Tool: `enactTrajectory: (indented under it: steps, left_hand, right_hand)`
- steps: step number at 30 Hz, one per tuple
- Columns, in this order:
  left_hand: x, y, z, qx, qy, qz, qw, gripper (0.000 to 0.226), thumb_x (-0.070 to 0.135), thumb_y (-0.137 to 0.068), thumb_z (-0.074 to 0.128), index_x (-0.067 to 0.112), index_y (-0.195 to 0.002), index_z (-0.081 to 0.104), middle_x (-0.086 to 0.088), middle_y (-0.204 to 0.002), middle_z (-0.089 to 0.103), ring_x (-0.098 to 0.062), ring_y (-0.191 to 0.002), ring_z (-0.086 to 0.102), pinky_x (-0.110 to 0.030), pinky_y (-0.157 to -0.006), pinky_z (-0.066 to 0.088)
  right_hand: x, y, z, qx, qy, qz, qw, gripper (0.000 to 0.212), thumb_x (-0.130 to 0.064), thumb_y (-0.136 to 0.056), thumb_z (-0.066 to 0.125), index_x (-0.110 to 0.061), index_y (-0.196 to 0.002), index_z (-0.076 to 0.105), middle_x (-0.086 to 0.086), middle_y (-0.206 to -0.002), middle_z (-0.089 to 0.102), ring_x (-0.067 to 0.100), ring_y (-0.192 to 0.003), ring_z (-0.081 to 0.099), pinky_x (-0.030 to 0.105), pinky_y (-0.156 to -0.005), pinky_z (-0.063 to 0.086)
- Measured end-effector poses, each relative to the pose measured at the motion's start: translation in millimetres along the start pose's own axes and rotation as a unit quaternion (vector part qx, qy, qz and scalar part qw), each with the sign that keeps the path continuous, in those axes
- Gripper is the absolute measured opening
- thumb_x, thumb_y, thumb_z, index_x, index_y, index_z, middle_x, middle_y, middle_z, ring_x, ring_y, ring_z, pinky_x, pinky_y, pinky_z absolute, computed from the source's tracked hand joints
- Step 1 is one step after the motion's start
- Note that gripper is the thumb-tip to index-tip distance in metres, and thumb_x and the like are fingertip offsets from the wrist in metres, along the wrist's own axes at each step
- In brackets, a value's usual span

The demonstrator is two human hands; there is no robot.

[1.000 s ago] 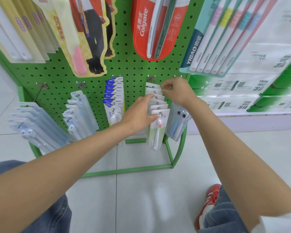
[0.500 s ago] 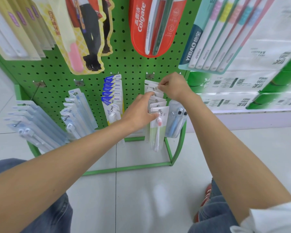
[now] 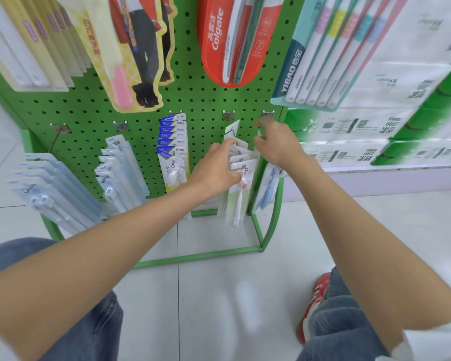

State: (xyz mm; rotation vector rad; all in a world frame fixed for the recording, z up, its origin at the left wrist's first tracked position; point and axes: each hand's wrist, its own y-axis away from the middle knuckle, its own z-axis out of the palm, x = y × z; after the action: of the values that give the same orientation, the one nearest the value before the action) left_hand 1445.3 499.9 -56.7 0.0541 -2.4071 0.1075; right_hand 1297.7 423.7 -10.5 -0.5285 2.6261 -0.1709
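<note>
Careful, left hand [image 3: 216, 169] grips the toothbrush packs [image 3: 243, 157], right hand [image 3: 277, 145] half-curled, hold unclear. One tug could spill them off the hook [image 3: 244, 167]

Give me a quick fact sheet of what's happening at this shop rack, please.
Place: green perforated metal display rack
Left hand: grips the hanging stack of white card toothbrush packs
Right hand: curled beside the rightmost metal hook; grip unclear
Neighbour: clear pack of blue toothbrushes hanging below that hand
</note>
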Motion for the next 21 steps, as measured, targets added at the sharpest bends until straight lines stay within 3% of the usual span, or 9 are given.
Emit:
enactTrajectory:
  steps: [3,6,13,21]
  left_hand:
    - [0,0,1,0.002,0.001,0.000,1.000,0.075,0.027,-0.083,0.068,0.031,-0.148,0.029,-0.003,-0.142,0.039,-0.024,-0.100,0.061,-0.043,-0.089,0.052]
    - [1,0,2,0.002,-0.002,0.001,1.000,0.075,0.025,-0.084,0.068,0.030,-0.148,0.029,-0.003,-0.143,0.039,-0.025,-0.098,0.061,-0.044,-0.089,0.052]
    - [5,3,2,0.004,-0.013,0.005,1.000,0.073,0.022,-0.086,0.069,0.028,-0.148,0.029,-0.005,-0.141,0.040,-0.022,-0.092,0.060,-0.043,-0.086,0.052]
    - [5,4,4,0.021,-0.011,0.001,1.000,0.071,0.020,-0.087,0.068,0.029,-0.147,0.031,-0.004,-0.143,0.039,-0.022,-0.093,0.060,-0.043,-0.085,0.052]
  right_hand:
    - [-3,9,-4,0.000,0.010,-0.011,1.000,0.027,-0.012,-0.088,0.049,-0.007,-0.105,0.070,0.001,-0.063,0.054,0.029,-0.071,0.055,0.035,-0.070,0.053]
    - [-4,20,-8,-0.001,0.007,-0.003,1.000,0.018,-0.012,-0.086,0.053,-0.008,-0.087,0.070,-0.003,-0.059,0.051,0.027,-0.068,0.054,0.030,-0.062,0.046]
    - [-3,53,-17,0.001,0.008,-0.001,1.000,0.011,-0.012,-0.084,0.057,-0.012,-0.087,0.068,-0.010,-0.059,0.047,0.019,-0.065,0.052,0.027,-0.060,0.041]
    - [-5,77,-15,0.004,-0.003,-0.008,1.000,0.014,-0.011,-0.084,0.056,-0.011,-0.092,0.067,-0.008,-0.056,0.047,0.019,-0.060,0.050,0.032,-0.062,0.050]
